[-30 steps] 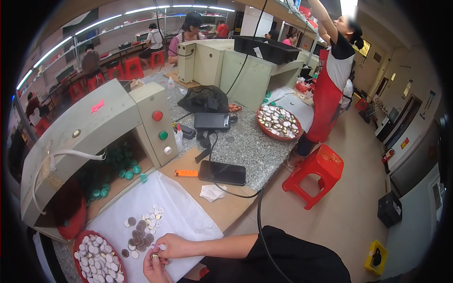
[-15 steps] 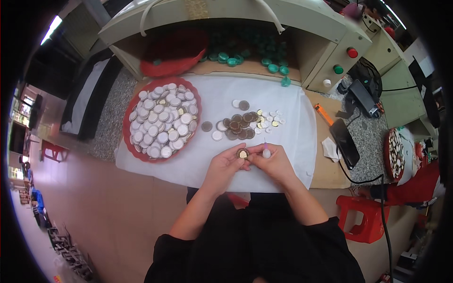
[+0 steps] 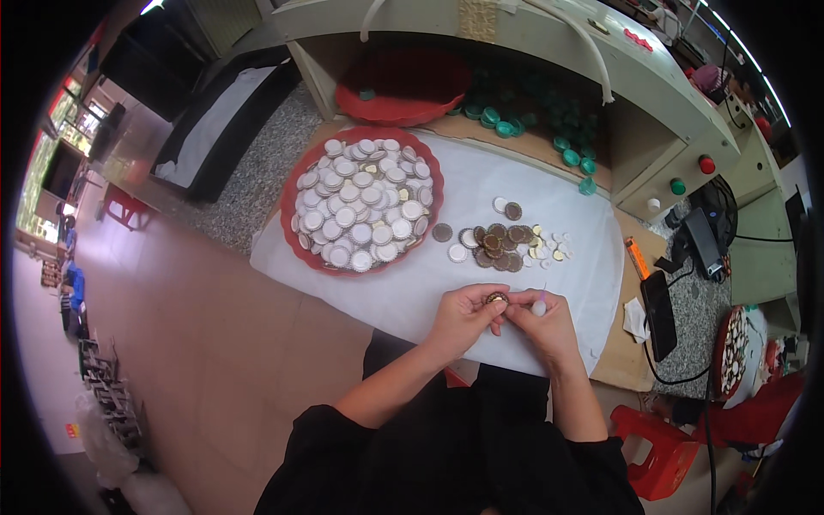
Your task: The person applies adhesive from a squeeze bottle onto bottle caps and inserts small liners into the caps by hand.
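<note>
The left hand (image 3: 463, 321) is grasping a small round piece (image 3: 497, 298) with a dark ribbed rim between thumb and fingers, over the white sheet (image 3: 592, 257), close to its near edge and right of that edge's middle. The right hand (image 3: 549, 326) is clasping a small white applicator (image 3: 539, 306), its thin purple tip pointing toward the far edge. The right fingertips are lying just beside the round piece; whether they are touching it cannot be told.

A heap of brown discs (image 3: 493, 242) is lying beyond the hands, right of the sheet's middle. Small white and gold pieces (image 3: 551, 245) are lying against its right side, toward the right edge. One single brown disc (image 3: 442, 233) is resting left of the heap.

A red scalloped tray (image 3: 438, 184) is occupying the left part of the sheet and is carrying many white-faced discs (image 3: 365, 210). Green cups (image 3: 502, 128) are lying inside the grey machine housing (image 3: 661, 116), past the sheet's far edge. Beyond the right edge, an orange cutter (image 3: 637, 257), a black phone (image 3: 658, 316) and a crumpled tissue (image 3: 635, 319) are lying.
</note>
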Motion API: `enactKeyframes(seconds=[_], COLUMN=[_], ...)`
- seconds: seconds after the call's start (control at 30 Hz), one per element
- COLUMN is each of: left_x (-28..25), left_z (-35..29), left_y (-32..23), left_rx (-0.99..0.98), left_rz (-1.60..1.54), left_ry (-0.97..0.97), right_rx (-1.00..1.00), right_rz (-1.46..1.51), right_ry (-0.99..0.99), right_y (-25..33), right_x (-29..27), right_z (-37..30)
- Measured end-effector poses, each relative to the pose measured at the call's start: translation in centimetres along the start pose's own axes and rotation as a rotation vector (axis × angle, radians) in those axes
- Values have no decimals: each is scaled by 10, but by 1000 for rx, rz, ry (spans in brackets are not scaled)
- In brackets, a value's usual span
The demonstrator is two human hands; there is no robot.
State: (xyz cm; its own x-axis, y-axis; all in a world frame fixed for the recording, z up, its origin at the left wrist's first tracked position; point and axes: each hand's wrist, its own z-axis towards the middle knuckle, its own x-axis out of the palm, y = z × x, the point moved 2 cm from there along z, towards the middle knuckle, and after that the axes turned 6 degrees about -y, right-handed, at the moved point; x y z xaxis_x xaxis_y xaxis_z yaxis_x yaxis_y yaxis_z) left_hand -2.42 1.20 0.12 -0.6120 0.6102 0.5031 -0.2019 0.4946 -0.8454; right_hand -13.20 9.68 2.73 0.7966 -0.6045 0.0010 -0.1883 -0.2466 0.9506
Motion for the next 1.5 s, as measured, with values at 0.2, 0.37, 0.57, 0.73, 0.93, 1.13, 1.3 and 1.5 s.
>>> enactKeyframes(seconds=[0.2, 0.37, 0.57, 0.73, 0.93, 1.13, 1.3, 1.5], left_x=[2, -4, -2, -7, -6, -50, -29, -13], left_z=[3, 1, 0, -1, -5, 20, 24, 44], left_y=[-2, -7, -6, -6, -30, -130, -107, -56], left_rx=[-12, -65, -23, -28, 313, 1059, 1123, 769], left_rz=[15, 15, 110, 149, 483, 1590, 1553, 1361], left_ry=[-4, 37, 73, 106, -124, -588, -282, -209], right_rx=[10, -7, 0, 7, -2, 10, -6, -39], right_rz=[-15, 48, 143, 55, -41, 130, 330, 393], right_ry=[-45, -30, -11, 13, -79, -59, -44, -18], right_y=[1, 1, 0, 5, 10, 6, 3, 2], right_x=[-1, 0, 0, 1, 1, -9, -8, -11], right_z=[3, 5, 5, 1, 2, 6, 7, 2])
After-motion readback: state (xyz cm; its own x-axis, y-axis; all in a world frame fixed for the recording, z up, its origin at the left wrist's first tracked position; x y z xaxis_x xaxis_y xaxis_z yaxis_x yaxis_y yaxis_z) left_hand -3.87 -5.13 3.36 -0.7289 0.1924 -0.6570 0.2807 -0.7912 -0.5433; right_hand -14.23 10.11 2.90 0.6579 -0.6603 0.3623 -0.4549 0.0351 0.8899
